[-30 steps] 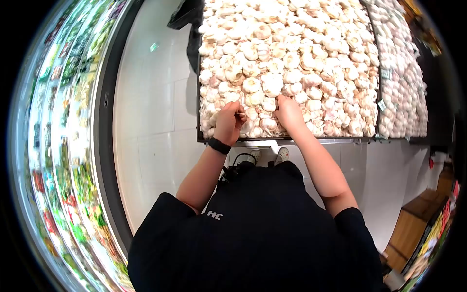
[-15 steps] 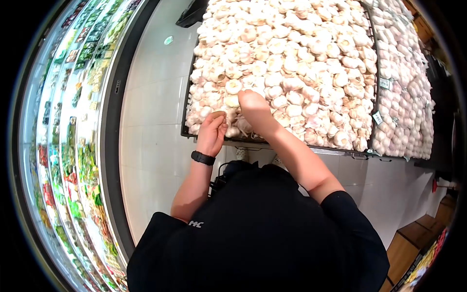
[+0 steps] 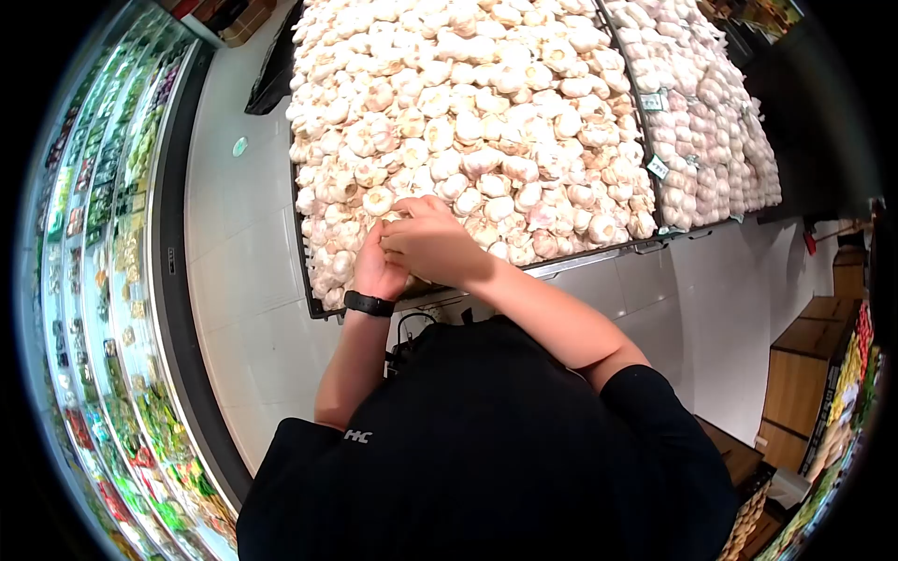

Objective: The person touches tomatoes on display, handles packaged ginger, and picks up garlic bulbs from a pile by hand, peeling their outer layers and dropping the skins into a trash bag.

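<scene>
A large display of loose garlic bulbs fills the black-edged crate in front of me. Over its near left corner my two hands meet. My left hand, with a dark band on the wrist, is closed with its fingers curled upward. Bent over it, my right hand brings its fingertips against the left fingers. Whatever lies between them is covered by the fingers. Just beyond the hands, a garlic bulb rests on the pile.
To the right, behind a black divider, lie netted garlic bulbs with small tags. A lit refrigerated shelf of packaged produce runs along my left. Wooden crates stand at the right, and a black bag hangs at the crate's far left.
My right hand has left the garlic pile and come to my left hand; their fingers now touch. The view has shifted, so the garlic display sits further left.
</scene>
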Demonstrator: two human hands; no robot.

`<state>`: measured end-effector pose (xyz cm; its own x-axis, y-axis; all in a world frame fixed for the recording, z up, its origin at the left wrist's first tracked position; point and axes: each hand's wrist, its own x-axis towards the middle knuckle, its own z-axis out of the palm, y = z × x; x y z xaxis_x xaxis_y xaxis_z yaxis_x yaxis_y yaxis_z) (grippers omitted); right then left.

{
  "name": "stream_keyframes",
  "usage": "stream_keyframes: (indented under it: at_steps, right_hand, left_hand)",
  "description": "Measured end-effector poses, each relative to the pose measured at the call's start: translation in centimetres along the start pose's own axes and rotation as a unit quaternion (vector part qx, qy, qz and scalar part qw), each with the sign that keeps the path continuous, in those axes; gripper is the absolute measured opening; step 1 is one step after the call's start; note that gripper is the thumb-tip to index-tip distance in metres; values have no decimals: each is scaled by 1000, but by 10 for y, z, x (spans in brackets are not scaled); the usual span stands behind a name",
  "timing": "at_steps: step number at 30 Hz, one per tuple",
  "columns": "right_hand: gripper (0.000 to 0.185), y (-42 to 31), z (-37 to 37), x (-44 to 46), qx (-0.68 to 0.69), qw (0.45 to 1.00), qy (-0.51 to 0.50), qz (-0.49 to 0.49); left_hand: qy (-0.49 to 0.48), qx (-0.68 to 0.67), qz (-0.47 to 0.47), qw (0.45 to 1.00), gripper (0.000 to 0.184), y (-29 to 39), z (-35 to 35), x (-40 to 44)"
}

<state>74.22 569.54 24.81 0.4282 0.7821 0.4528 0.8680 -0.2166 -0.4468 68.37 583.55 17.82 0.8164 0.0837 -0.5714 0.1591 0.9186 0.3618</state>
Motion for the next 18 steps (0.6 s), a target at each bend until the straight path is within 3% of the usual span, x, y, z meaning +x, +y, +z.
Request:
stream_keyframes:
  at_steps: [1,2,4,5,7,13,14,18]
  right_hand:
    - [10,7,-10,-6,58,993,84,-52]
    - [12,26,-21,-18,68,992,103,-29]
    - [16,60,-61,-48,-68,974,130,174]
    - [15,77,-81,-64,-123,936,160,289]
    - [23,132,-89,-105,-202,883,219,362]
    - [39,159,-84,-105,-199,861,163,438]
    - [25,157,-83,-105,-197,860,212,420]
    - [9,160,-83,-111,-88,853,308,411]
  left_hand:
    - [-1,24,32,999,34,1,-5,8]
    - [-4,-127,-42,991,24,8,-9,14]
    - [-5,-154,-68,986,23,6,8,15]
    - [-5,-185,-83,979,23,5,16,17]
    - [-12,-199,-105,974,25,3,22,22]
    - [-22,-201,-150,968,28,-7,28,25]
    - [-48,-211,-173,961,28,-7,27,23]
    - [-35,-200,-177,963,24,-11,26,24]
